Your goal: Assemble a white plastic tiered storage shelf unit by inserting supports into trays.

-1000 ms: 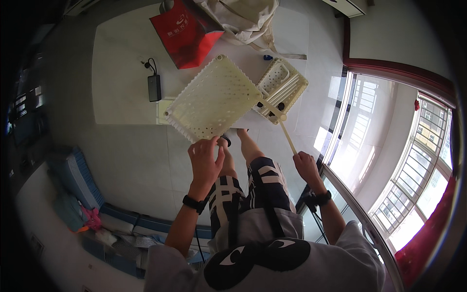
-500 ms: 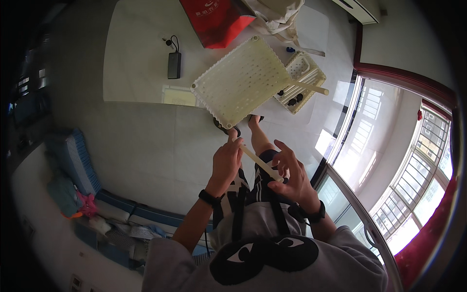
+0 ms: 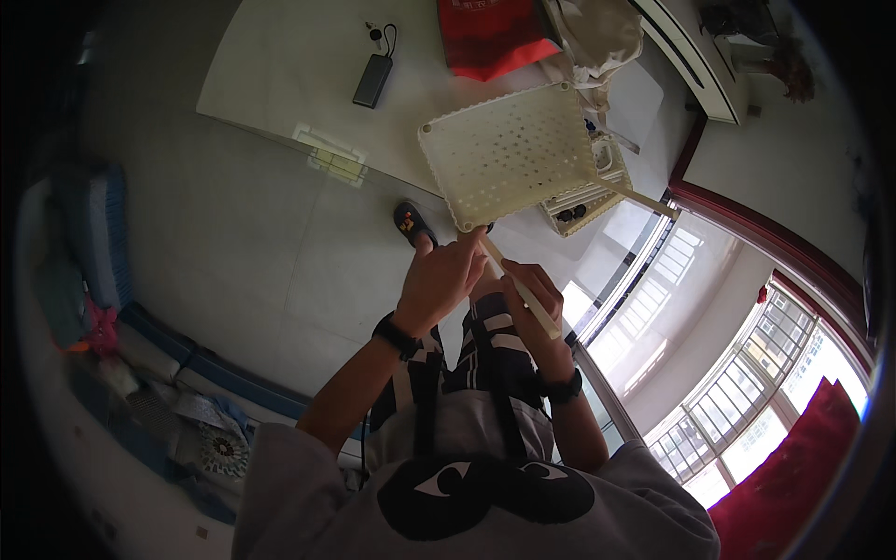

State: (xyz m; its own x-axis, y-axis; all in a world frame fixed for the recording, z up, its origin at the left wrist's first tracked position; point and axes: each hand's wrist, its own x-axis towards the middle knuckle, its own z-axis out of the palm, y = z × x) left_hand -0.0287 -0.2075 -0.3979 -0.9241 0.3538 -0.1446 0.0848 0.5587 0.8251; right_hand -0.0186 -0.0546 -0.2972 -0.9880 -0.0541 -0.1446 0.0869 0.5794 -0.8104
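A slim cream plastic tube [image 3: 549, 323] runs between my hands, one end against the near corner of a cream perforated rack tray [image 3: 509, 149]. My left hand [image 3: 437, 283] is closed around the tube's far end, by that corner. Lower down, the fingers of my right hand [image 3: 534, 301] wrap the tube, and its near end sticks out past them. The tray shows round sockets at several corners. From its right corner another cream tube [image 3: 644, 200] juts out. How far the held tube sits in the corner is hidden by my left fingers.
A smaller cream basket [image 3: 614, 175] holding tubes and dark round parts lies beyond the tray. On the pale table [image 3: 289, 75] are a dark power bank [image 3: 373, 81], a red bag [image 3: 495, 42] and a beige cloth bag [image 3: 602, 37]. A sliding glass door stands at right.
My right hand has gone from loosely spread fingers near the tube's near end to a grip farther along it. Both hands and the tube have moved up to the tray's near corner. The view has shifted.
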